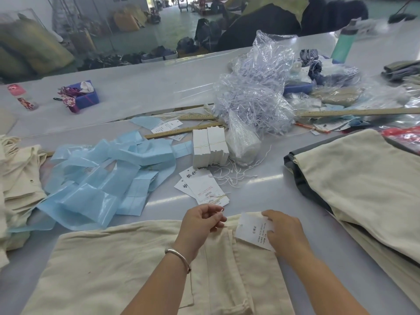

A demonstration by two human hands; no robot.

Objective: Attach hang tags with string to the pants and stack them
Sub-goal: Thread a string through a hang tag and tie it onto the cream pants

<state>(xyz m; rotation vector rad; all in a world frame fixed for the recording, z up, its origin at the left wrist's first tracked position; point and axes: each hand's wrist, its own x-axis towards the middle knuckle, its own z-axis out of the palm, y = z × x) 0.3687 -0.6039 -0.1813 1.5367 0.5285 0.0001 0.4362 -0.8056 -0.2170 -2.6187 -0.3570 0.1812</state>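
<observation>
Two hands at lower centre of frame, over cream pants (136, 258) on counter (261, 192). Left hand (200, 223) pinches string end (219, 211); right hand (285, 230) fingers curl on hang tag (252, 230) at waistband. Advice: keep tag steady, draw string taut before locking loop.

Your forearms are bare right up to the bottom edge of the view, no sleeves showing. Just below your left hand (202, 220) a plain silver bangle (178, 258) circles the wrist. Your right hand (285, 230) wears nothing, wrist included.
</observation>
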